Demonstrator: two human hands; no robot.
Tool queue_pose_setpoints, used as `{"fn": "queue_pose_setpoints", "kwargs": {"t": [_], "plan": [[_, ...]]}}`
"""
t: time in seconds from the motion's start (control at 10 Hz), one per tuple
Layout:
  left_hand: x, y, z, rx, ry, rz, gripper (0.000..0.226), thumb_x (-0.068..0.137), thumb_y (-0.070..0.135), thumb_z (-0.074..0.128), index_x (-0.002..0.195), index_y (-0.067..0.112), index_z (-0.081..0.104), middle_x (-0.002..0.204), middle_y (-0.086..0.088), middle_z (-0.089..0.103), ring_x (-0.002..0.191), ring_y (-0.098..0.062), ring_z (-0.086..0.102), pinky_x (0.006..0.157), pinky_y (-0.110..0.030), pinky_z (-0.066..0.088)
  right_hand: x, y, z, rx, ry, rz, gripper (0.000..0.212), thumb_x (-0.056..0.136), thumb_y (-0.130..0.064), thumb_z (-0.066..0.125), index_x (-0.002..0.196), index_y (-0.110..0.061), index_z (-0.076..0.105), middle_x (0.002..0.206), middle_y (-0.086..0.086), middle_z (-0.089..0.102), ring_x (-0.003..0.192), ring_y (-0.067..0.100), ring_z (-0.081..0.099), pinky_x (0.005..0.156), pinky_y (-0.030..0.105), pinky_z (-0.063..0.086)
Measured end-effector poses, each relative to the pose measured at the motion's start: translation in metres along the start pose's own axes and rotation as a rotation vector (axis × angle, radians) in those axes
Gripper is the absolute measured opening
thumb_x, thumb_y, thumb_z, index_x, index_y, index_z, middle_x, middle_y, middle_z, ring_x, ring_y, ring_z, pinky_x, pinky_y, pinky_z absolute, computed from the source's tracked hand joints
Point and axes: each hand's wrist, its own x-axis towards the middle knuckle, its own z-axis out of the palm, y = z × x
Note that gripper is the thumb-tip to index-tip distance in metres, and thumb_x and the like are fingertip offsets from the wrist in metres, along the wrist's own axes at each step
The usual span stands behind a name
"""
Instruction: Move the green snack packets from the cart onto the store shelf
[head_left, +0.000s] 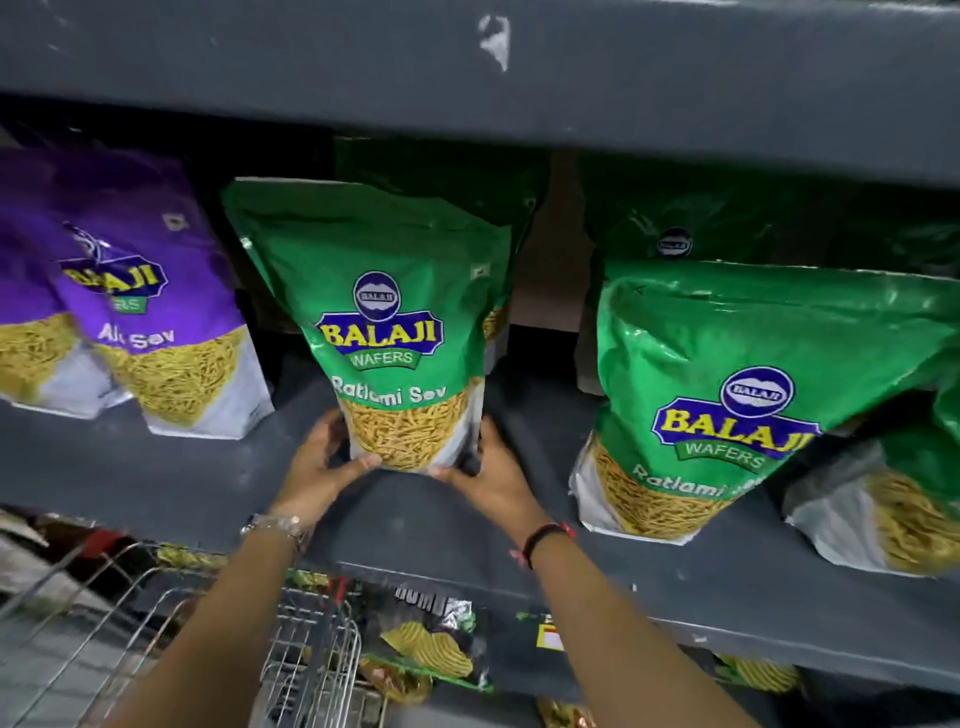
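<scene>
Head view shows our left hand (319, 457) and right hand (493, 475) clasping the base of a green packet (382, 332) on the grey shelf (156, 467). It stands upright, long axis vertical, label toward us, just right of the purple packets (150, 291).

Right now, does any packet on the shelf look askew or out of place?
Yes. The green packet on the right leans left instead of standing straight. The held green packet stands upright between left hand and right hand.

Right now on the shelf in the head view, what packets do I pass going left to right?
Purple Alu Sev packets → green Ratlami Sev packet held in both hands → green Ratlami Sev packet leaning at right.
</scene>
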Motion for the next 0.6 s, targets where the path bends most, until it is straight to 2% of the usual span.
{"fn": "queue_pose_setpoints", "kwargs": {"t": [0.1,0.2,0.3,0.4,0.5,0.6], "plan": [[-0.015,0.003,0.005,0.027,-0.036,-0.007,0.058,0.075,-0.009,0.060,0.126,0.004,0.035,0.119,-0.003,0.046,0.115,-0.015,0.041,0.095,-0.030,0.032,-0.021,0.002,-0.007,-0.008,0.020,-0.022,0.056,0.074,-0.006,0.070,0.121,-0.010,0.040,0.106,-0.009,0.053,0.102,0.007,0.052,0.079,0.002,0.042],[-0.030,0.008,0.013,0.013,-0.048,-0.015,0.060,0.076,-0.009,0.058,0.129,0.003,0.032,0.120,-0.002,0.044,0.115,-0.012,0.038,0.094,-0.025,0.031,-0.035,0.003,-0.012,-0.009,0.018,-0.038,0.056,0.076,-0.005,0.069,0.122,-0.009,0.039,0.103,-0.013,0.050,0.098,0.000,0.047,0.067,-0.009,0.036],[-0.035,0.009,0.016,-0.008,-0.047,-0.011,0.063,0.077,-0.008,0.057,0.132,0.005,0.029,0.125,0.001,0.040,0.118,-0.009,0.034,0.096,-0.024,0.029,-0.038,0.006,-0.011,-0.035,0.024,-0.030,0.058,0.076,-0.009,0.070,0.124,-0.008,0.037,0.109,-0.006,0.050,0.106,0.008,0.047,0.068,-0.008,0.036],[-0.037,0.007,0.013,0.018,-0.062,0.002,0.067,0.077,-0.006,0.058,0.134,0.010,0.027,0.131,-0.002,0.040,0.122,-0.012,0.036,0.101,-0.029,0.028,-0.040,0.004,-0.008,-0.060,0.038,0.009,0.075,0.073,-0.018,0.073,0.133,-0.009,0.029,0.133,0.003,0.048,0.122,0.014,0.044,0.090,0.009,0.040],[-0.040,0.001,0.012,-0.051,0.004,-0.015,0.071,0.077,-0.008,0.057,0.136,0.009,0.022,0.141,-0.008,0.034,0.131,-0.018,0.031,0.108,-0.034,0.026,-0.054,-0.003,-0.010,-0.061,0.152,-0.014,0.088,0.071,-0.022,0.075,0.140,-0.017,0.019,0.145,0.002,0.035,0.132,0.017,0.035,0.109,0.038,0.035],[-0.056,0.002,0.015,-0.089,0.207,-0.051,0.068,0.080,-0.001,0.056,0.137,0.010,0.020,0.149,-0.013,0.026,0.136,-0.022,0.025,0.111,-0.036,0.023,-0.091,-0.016,-0.021,0.102,0.372,-0.147,0.050,0.070,-0.035,0.069,0.115,-0.038,0.045,0.117,-0.012,0.055,0.101,0.002,0.056,0.088,0.026,0.048]]}}
